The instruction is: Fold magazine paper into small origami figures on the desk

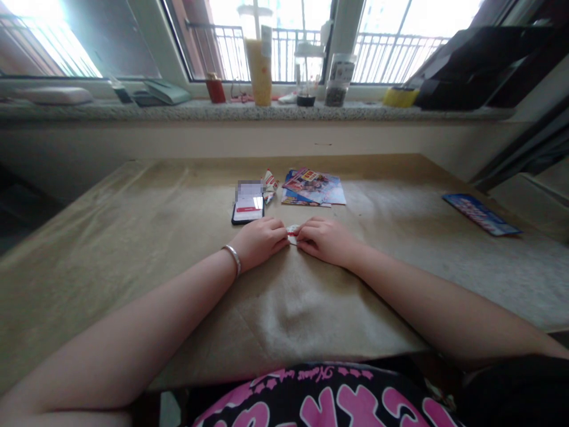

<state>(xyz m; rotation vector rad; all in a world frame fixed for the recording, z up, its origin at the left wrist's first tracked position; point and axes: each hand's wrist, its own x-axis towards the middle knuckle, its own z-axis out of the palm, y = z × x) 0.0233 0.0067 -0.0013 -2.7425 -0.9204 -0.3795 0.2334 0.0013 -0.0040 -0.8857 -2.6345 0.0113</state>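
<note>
Between my two hands lies a small piece of white paper with red print (pixel 292 233), low on the table cover. My left hand (pixel 263 238), with a silver bangle at the wrist, has its fingers closed on the paper's left side. On the right side, my right hand (pixel 326 240) pinches the same paper with thumb and fingers. Most of the paper is hidden by the fingers. Just beyond my left hand is a phone (pixel 248 204) with a lit screen, and beside it stands a folded red-and-white paper piece (pixel 269 181).
Colourful printed sheets (pixel 315 187) are piled beyond my hands. A blue printed packet (pixel 480 214) lies at the table's right. Along the windowsill (pixel 178 112) stand a tall cup of yellow drink (pixel 258 71), a red bottle (pixel 216 89), jars and a black bag (pixel 471 74).
</note>
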